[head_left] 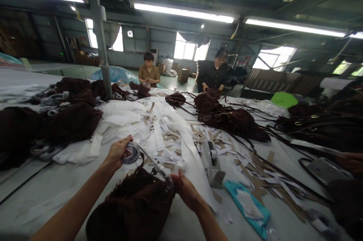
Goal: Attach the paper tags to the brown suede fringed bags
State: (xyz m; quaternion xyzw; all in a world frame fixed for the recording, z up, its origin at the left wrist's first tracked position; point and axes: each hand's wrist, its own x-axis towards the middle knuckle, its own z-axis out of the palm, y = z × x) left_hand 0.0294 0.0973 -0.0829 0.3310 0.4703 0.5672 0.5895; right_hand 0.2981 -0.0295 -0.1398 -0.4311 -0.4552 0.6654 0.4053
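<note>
A dark brown suede bag (133, 207) lies on the table right in front of me. My left hand (117, 153) is closed around a roll of clear wrapping film (131, 153), held above the bag. A strip of film runs from the roll down to my right hand (184, 188), which pinches the strip's end at the bag's top edge. Both forearms reach in from the bottom of the view.
White paper sheets (159, 127) and cardboard scraps litter the table's middle. A tape dispenser (211, 161) stands right of my hands, a teal cloth (249, 203) beyond it. Brown bags pile left (70, 120) and right (235, 120). Two people (149, 72) work at the far edge.
</note>
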